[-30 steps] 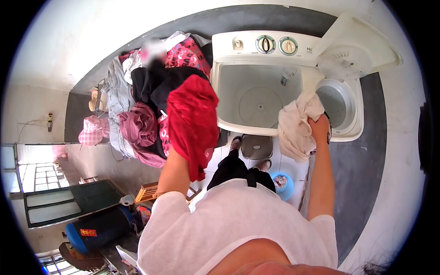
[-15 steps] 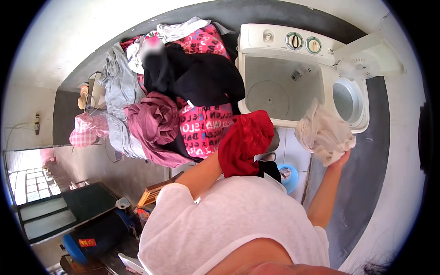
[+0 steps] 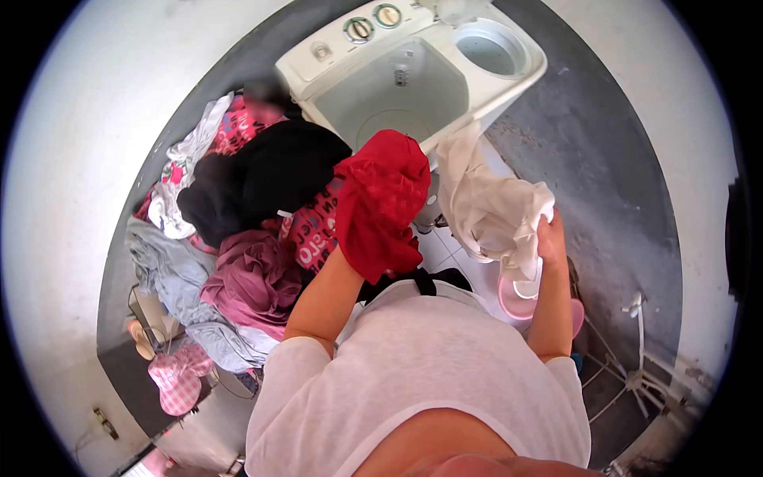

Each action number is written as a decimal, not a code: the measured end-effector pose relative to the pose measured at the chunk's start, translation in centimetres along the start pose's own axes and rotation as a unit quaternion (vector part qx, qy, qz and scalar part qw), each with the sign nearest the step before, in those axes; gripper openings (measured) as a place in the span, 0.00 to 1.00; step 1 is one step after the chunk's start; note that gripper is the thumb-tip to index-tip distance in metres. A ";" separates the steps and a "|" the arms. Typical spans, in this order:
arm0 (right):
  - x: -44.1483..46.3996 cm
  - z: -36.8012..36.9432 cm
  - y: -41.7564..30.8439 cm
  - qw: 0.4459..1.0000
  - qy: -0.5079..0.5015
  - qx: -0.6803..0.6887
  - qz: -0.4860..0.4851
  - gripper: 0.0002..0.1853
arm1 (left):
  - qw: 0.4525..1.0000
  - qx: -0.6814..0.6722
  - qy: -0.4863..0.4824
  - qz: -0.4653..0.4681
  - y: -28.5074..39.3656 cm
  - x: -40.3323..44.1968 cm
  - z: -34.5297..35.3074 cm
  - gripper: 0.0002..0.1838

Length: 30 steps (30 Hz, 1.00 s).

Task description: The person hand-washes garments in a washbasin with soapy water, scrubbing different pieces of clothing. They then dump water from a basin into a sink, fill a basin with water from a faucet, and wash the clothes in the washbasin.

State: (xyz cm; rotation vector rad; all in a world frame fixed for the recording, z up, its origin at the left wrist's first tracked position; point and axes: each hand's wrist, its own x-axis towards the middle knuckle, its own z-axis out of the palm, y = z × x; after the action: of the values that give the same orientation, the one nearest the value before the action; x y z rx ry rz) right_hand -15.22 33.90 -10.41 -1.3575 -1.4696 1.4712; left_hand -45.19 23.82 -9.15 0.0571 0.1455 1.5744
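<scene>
A red garment (image 3: 383,195) is bunched over my left hand and hides its fingers; only my left forearm (image 3: 327,296) shows below it. The red cloth hangs in front of my body, raised toward the washing machine (image 3: 502,99). My right hand (image 3: 551,238) is closed on a beige garment (image 3: 493,203) at its right end. The rest of that cloth hangs loosely to the left, near the machine's front edge. The wash tub (image 3: 389,91) stands uncovered, and the spin tub (image 3: 491,49) beside it is uncovered too.
To the left lies a clothes pile with a black garment (image 3: 270,171), a mauve garment (image 3: 253,274) and grey clothing (image 3: 171,262). A pink checked cap (image 3: 181,379) is below it. At right are a pink basin (image 3: 515,302) and a white metal rack (image 3: 633,380).
My view has turned to the right, so the machine and pile appear farther left. Both garments stay in my hands. The pink basin and white rack have come into view.
</scene>
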 end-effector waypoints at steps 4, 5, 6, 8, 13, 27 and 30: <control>-5.2 1.8 -1.6 0.998 -0.055 -0.010 -0.023 0.21 | 0.993 0.000 -0.020 -0.112 -5.3 1.7 1.2 0.28; -6.5 2.5 -1.7 0.996 -0.065 -0.033 -0.048 0.21 | 0.989 0.000 -0.023 -0.143 -7.2 2.0 1.4 0.29; -7.5 2.9 -1.5 0.989 -0.088 -0.113 -0.036 0.19 | 0.984 0.001 -0.027 -0.174 -9.0 2.1 1.8 0.29; -10.0 2.5 -0.4 0.993 -0.079 -0.086 -0.013 0.16 | 0.972 0.009 -0.039 -0.231 -12.7 2.1 2.6 0.31; -19.0 -6.0 6.3 0.970 0.100 0.224 0.003 0.13 | 0.941 0.087 -0.067 -0.321 -19.2 0.9 5.1 0.34; -49.9 -17.3 17.5 0.742 0.494 0.425 -0.155 0.29 | 0.675 0.464 -0.237 -0.522 -40.7 -9.1 5.2 0.20; -56.1 -17.2 13.6 0.641 0.501 0.524 -0.253 0.25 | 0.645 0.435 -0.244 -0.579 -45.1 -11.4 3.8 0.19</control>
State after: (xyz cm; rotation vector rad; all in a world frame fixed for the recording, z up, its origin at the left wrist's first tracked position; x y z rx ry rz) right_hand 18.29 -16.11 -8.43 -0.6233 -0.0692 0.6456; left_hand 0.18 12.75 -10.51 0.9577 0.4040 0.0304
